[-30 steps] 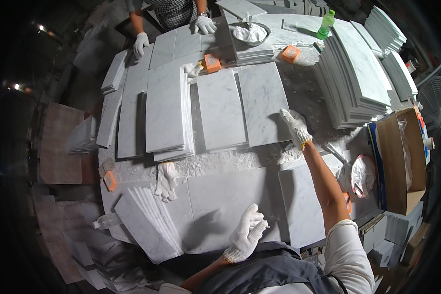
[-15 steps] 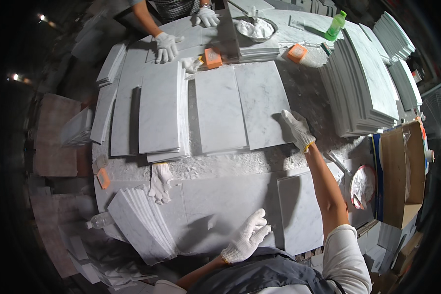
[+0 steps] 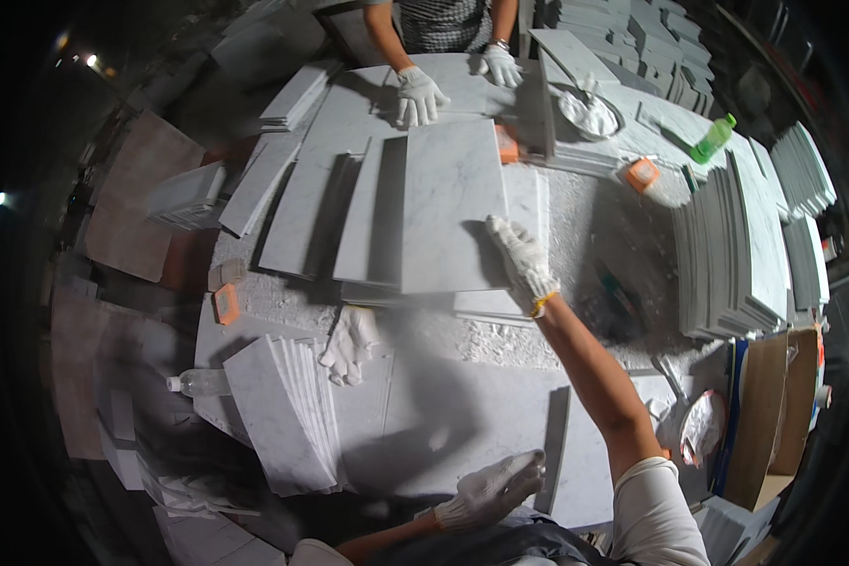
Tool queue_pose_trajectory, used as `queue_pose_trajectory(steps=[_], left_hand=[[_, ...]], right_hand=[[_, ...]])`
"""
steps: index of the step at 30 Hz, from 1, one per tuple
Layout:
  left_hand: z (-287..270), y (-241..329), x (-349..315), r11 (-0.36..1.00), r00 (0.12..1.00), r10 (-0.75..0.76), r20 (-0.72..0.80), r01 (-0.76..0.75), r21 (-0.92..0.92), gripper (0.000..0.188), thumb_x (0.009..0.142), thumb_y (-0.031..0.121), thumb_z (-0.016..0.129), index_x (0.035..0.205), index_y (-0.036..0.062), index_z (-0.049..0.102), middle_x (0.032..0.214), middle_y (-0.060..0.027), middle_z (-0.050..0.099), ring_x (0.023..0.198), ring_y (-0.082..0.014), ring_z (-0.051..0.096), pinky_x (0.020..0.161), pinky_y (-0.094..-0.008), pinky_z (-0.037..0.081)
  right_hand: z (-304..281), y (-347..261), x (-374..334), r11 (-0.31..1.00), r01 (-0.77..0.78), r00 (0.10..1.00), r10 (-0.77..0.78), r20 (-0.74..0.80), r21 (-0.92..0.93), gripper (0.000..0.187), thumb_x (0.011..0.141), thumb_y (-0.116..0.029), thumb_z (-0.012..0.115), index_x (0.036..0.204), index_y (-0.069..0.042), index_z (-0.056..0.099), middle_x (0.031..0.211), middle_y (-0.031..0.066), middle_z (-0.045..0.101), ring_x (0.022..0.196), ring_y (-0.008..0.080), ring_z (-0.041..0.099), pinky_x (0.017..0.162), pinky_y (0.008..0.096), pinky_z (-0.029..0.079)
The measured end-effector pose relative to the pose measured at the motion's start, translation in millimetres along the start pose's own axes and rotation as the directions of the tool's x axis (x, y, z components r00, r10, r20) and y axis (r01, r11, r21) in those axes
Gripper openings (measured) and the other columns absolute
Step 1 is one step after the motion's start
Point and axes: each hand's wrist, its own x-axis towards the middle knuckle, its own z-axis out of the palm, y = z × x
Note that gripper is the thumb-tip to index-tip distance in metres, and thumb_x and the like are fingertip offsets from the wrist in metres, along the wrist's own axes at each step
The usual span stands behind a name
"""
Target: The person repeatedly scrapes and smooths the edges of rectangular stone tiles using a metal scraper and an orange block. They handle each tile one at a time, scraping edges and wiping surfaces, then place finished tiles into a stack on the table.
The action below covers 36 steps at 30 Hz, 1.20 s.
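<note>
Here, notes from the dusty white work surface (image 3: 575,226), big things first. A large grey-veined white marble slab (image 3: 448,203) lies on top of a fanned stack in the middle, long axis running away from me. My right hand (image 3: 524,259), in a white knit glove, lies spread flat against the slab's right edge near its lower corner, pressing, not gripping; the slab sits to its left. My left hand (image 3: 489,491) is down by my body, fingers loosely open, holding nothing, well apart from the slab. So the right is nearer. Across, another person's gloved hand (image 3: 417,94) rests beyond the slab's far end. A spare white glove (image 3: 351,344) lies below it.
</note>
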Motion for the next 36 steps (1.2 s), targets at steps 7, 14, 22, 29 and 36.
queue_pose_trajectory(steps=[7,14,22,29,36], left_hand=[[-24,-9,-21,0.991,0.986,-0.097,-0.134,0.082,-0.108,0.055,0.104,0.043,0.062,0.147,0.0103,0.054,0.133,-0.0154,0.069,0.114,-0.0263,0.071,0.097,-0.0367,0.055],[-31,-9,-30,0.998,0.981,0.039,-0.189,-0.049,-0.045,0.051,0.104,0.044,0.063,0.144,0.0126,0.057,0.128,-0.0157,0.070,0.107,-0.0280,0.073,0.093,-0.0373,0.057],[-4,-12,-37,0.916,0.875,0.397,-0.276,-0.396,0.062,0.041,0.102,0.025,0.069,0.139,0.0097,0.059,0.104,-0.0070,0.076,0.088,-0.0197,0.077,0.072,-0.0286,0.059],[24,-16,-59,0.946,0.952,0.289,-0.103,-0.268,0.184,0.047,0.098,0.028,0.073,0.139,0.0101,0.058,0.112,-0.0136,0.075,0.098,-0.0287,0.075,0.082,-0.0381,0.059],[70,-5,-55,0.913,0.954,0.242,0.179,-0.286,0.291,0.045,0.101,0.036,0.067,0.138,0.0131,0.058,0.115,-0.0132,0.072,0.104,-0.0363,0.070,0.090,-0.0457,0.056]], right_hand=[[70,51,67,0.970,0.076,0.995,-0.088,-0.042,-0.231,0.035,0.103,-0.040,0.068,0.098,-0.006,0.070,0.072,-0.0036,0.058,0.059,0.0080,0.051,0.051,0.0272,0.046],[48,-15,73,0.235,0.374,0.922,-0.198,0.333,-0.897,0.039,0.105,-0.036,0.062,0.095,0.001,0.066,0.066,0.0029,0.061,0.058,0.0129,0.061,0.051,0.0307,0.052],[-29,-31,-104,0.360,0.317,0.942,-0.226,0.248,-0.878,0.029,0.103,-0.023,0.067,0.120,0.000,0.069,0.092,0.0114,0.075,0.078,0.0213,0.075,0.070,0.0328,0.060],[-168,75,-307,-0.318,-0.119,0.936,-0.352,0.001,-0.941,0.055,0.100,-0.028,0.063,0.148,-0.003,0.053,0.154,0.0194,0.051,0.147,0.0397,0.042,0.120,0.0531,0.034],[-156,158,-445,-0.224,0.262,0.910,-0.267,0.318,-0.938,0.054,0.088,-0.030,0.062,0.139,-0.013,0.057,0.141,0.0126,0.055,0.139,0.0381,0.046,0.121,0.0581,0.033]])
